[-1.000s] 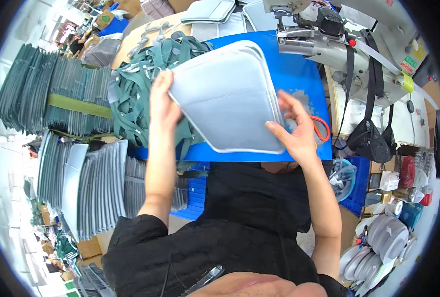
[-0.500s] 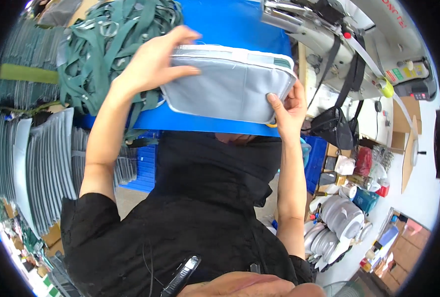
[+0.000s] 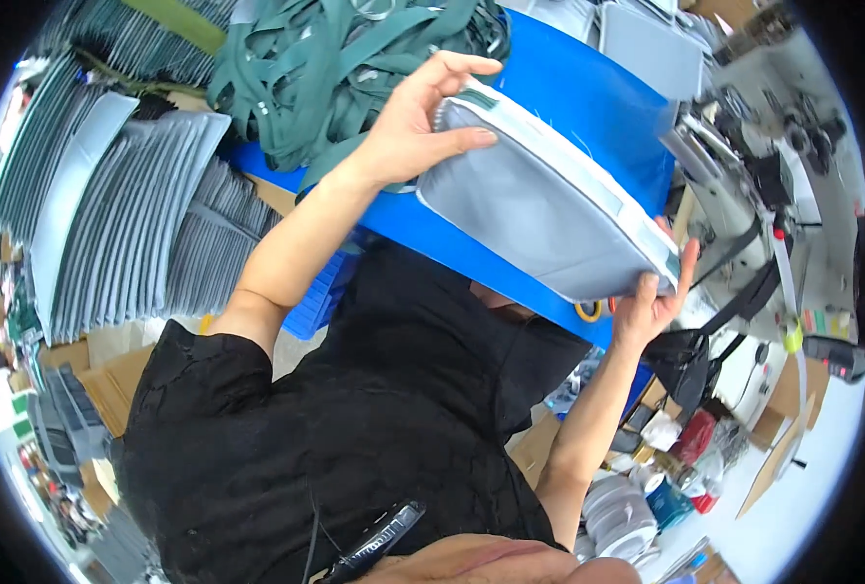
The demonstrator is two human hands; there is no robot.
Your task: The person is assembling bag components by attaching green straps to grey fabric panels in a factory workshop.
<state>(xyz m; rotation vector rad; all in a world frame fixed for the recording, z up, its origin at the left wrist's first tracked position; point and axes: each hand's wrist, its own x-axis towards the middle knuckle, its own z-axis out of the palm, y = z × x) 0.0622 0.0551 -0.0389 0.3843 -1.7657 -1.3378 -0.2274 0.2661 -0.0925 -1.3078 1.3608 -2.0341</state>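
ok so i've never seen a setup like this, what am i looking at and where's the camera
There is no robot here, just a person using bare hands. The camera is worn on the head and looks down; its wide fisheye lens bends straight edges. The left hand and right hand hold a grey pouch by its two ends, above a blue table. A heap of green straps lies toward the table's left, with stacked grey panels farther left.

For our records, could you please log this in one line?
left hand: holds gray pouch; right hand: holds opposite end; straps: on table
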